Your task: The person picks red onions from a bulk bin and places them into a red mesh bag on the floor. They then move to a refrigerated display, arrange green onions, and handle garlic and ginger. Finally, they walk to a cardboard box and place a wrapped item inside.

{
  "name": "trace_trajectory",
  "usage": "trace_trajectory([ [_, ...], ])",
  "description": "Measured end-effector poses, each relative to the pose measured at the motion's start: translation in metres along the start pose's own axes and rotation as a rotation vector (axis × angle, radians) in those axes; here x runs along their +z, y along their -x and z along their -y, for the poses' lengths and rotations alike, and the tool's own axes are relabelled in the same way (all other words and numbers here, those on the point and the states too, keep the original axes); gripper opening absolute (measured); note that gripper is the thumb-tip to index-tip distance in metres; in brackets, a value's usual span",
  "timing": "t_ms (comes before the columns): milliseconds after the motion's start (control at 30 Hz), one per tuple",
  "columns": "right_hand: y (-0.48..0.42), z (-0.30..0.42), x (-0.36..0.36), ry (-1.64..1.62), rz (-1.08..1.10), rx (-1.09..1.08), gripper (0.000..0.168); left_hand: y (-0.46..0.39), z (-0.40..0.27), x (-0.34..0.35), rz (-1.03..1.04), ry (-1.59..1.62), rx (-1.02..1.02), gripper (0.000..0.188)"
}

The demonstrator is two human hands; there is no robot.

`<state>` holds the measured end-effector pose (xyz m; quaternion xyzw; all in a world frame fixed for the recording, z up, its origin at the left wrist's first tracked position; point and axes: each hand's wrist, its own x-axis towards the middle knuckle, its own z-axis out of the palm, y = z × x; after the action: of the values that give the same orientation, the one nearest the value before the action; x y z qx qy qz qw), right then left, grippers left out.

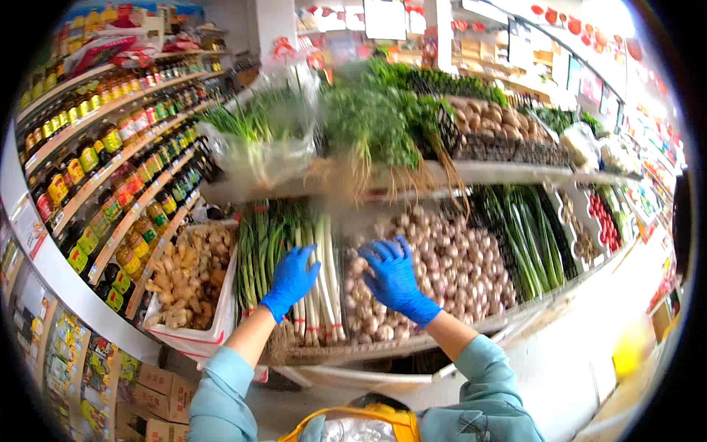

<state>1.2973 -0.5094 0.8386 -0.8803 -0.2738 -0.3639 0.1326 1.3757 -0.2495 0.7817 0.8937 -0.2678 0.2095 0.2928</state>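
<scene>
My left hand [293, 280], in a blue glove, is over the bundled green onions with long white stalks [327, 276], its fingers apart. Over the left part of the garlic bulbs [458, 271] is my right hand [393, 276], gloved in the same blue, fingers spread. Neither hand appears to hold anything; whether the fingertips touch the vegetables cannot be told. Thinner green onions [258, 254] lie left of the white stalks. A white box of ginger [190, 271] stands further left. Right of the garlic lie long green leafy stalks [527, 243].
An upper shelf edge [497, 172] crosses beyond my hands, bearing leafy herbs with roots [364, 116] and a crate of potatoes [491, 120]. Shelves of bottled sauces [132, 160] line the left side. Cardboard boxes [163, 393] stand at the lower left.
</scene>
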Motion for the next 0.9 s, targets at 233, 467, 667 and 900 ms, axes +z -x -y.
trace_trajectory([
  [233, 0.172, 0.073, 0.103, -0.156, 0.34, 0.327, 0.038, 0.13, -0.039, 0.063, 0.797, -0.281, 0.033, 0.041],
  [467, 0.247, 0.062, 0.068, -0.002, 0.243, 0.477, 0.033, 0.121, -0.062, 0.122, 0.604, -0.129, 0.016, 0.033],
  [667, 0.254, 0.019, 0.052, -0.027, 0.212, 0.641, 0.041, 0.088, -0.085, 0.159, 0.507, -0.463, -0.028, 0.074],
  [900, 0.24, -0.068, 0.141, -0.042, 0.252, 0.505, 0.035, 0.039, -0.103, 0.224, 0.653, -0.473, -0.279, 0.084],
])
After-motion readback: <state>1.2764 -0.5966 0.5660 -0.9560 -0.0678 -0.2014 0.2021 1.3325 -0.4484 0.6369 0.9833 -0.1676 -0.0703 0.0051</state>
